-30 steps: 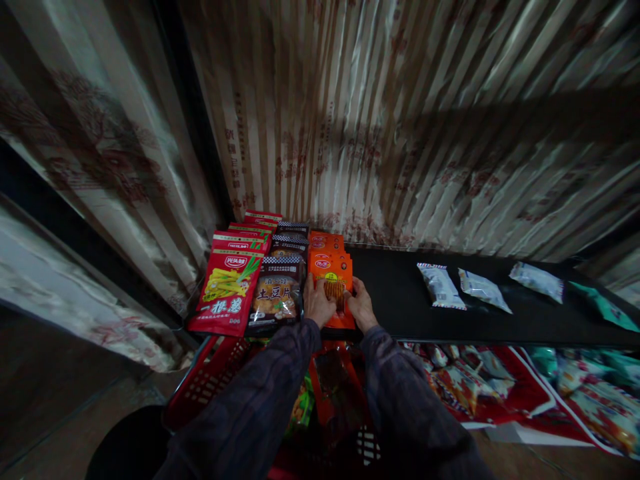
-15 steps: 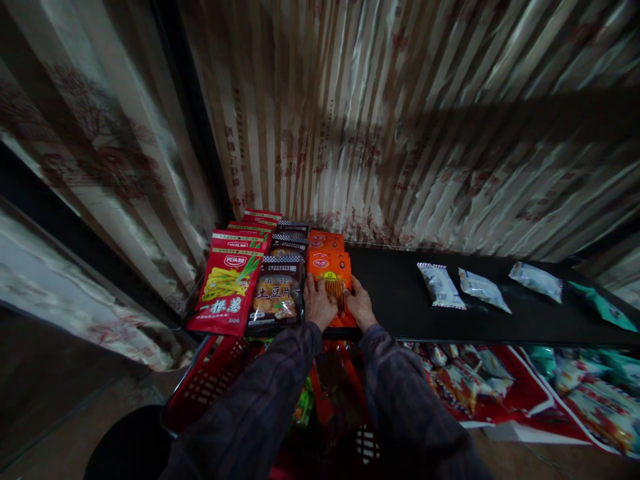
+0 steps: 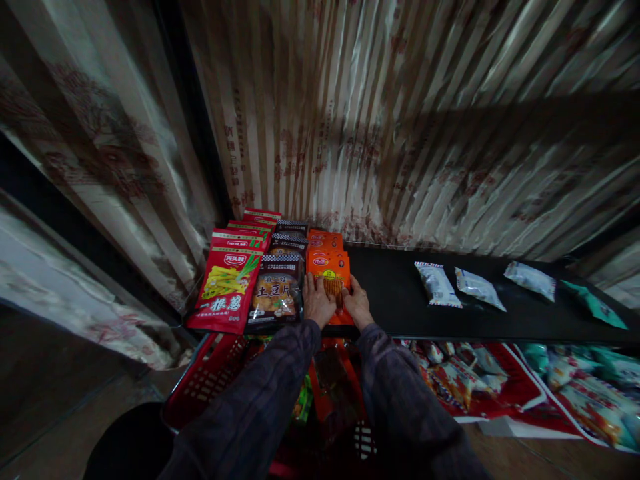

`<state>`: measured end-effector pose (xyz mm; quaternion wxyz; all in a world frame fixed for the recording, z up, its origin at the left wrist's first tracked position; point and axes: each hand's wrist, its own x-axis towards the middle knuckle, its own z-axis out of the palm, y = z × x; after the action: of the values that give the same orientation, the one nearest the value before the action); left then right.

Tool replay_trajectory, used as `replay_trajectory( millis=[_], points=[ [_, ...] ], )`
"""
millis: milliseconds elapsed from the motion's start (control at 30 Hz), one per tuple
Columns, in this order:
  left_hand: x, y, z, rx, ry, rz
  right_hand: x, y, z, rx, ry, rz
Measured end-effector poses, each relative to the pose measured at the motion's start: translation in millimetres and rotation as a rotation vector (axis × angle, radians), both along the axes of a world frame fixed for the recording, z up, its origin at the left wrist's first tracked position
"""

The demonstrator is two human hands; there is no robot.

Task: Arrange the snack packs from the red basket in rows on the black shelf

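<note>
An orange snack packet [image 3: 337, 270] lies at the front of a short row of like packets on the black shelf. My left hand [image 3: 319, 303] rests along its left edge, fingers stretched over the front. At its right edge, my right hand [image 3: 357, 303] grips with bent fingers; the two hands hold it between them. Both hands cover part of its lower half. Left of my left hand lie dark brown potato chip bags [image 3: 274, 293], overlapping one behind another. Beyond those, red snack bags [image 3: 226, 290] with a yellow picture form another row.
Several small white packets [image 3: 435, 283] and a green packet [image 3: 595, 305] lie on the right part of the black shelf [image 3: 387, 293]. Below its front edge stand a red basket [image 3: 200, 380] with packets and red bags [image 3: 515, 393] of snacks. A striped curtain [image 3: 360, 133] hangs behind.
Both hands stay at the orange packet with almost no movement. The view has shifted slightly, so the packets at the right appear a little further left.
</note>
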<state>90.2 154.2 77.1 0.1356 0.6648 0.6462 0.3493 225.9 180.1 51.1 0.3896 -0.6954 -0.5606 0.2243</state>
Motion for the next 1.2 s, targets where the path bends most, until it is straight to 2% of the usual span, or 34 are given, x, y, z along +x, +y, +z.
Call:
replay_trajectory(
  millis=[133,267,433,600,767,933,1100,1200],
  points=[
    [1.7,-3.3,1.7,0.012,0.086,0.008,-7.4,-5.9,9.9,-0.053,-0.048,-0.087],
    [2.5,-8.5,6.7,0.021,0.189,0.021,-9.4,-10.7,12.9,0.044,-0.054,-0.023],
    [2.0,-9.0,4.9,0.042,0.288,-0.042,-8.8,-8.0,8.3,0.166,-0.081,0.044],
    [1.9,-6.1,-0.1,0.080,0.257,-0.020,-8.4,-4.1,7.7,0.130,-0.036,0.044],
    [-1.5,-16.8,8.4,0.077,0.178,-0.047,-6.0,-13.5,13.0,0.149,0.032,0.043],
    [-5.6,-41.1,15.6,0.076,0.149,-0.131,-4.9,-40.0,21.0,0.173,0.142,0.007],
    [-13.2,-74.7,6.4,0.078,0.135,-0.234,-15.9,-91.1,31.4,0.328,0.295,-0.056],
    [-22.8,-102.8,-2.0,0.114,0.112,-0.341,-24.7,-129.8,28.2,0.364,0.393,-0.034]
  ],
)
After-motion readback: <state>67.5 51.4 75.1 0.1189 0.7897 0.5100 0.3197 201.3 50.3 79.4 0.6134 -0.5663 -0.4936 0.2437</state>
